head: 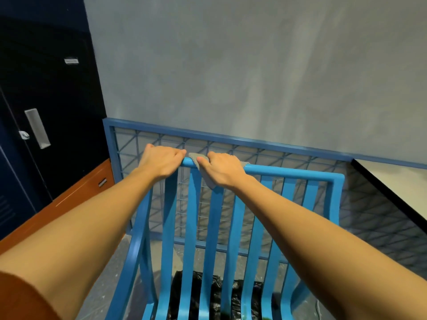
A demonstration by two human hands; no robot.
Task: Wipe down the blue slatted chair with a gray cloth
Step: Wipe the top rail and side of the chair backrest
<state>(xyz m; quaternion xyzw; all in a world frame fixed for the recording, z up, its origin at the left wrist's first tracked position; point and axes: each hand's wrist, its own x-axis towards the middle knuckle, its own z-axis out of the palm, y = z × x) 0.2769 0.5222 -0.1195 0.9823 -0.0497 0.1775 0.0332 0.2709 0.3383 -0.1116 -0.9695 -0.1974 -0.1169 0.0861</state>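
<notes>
1. Here, the blue slatted chair [233, 227] stands directly in front of the person, its back toward a blue-framed wire mesh panel [147, 144] that runs along a gray wall [231, 65].
2. The left hand [161, 161] rests on the chair's top rail [288, 172] near its left end, fingers curled over the far side of the rail in a grip.
3. The right hand [223, 168] sits just beside it on the same rail, fingers closed over the gray cloth [196, 159] and pressing it down onto the rail.
4. The cloth is draped over the rail, one edge peeking out between the two hands, a corner hanging below the right palm in front of a slat.
5. Under the seat slats lies a black plastic bag [215, 294] on the speckled floor.
6. To the left stand dark lockers [46, 100] and an orange cabinet [76, 195]; a white countertop [397, 181] shows at the right edge.
</notes>
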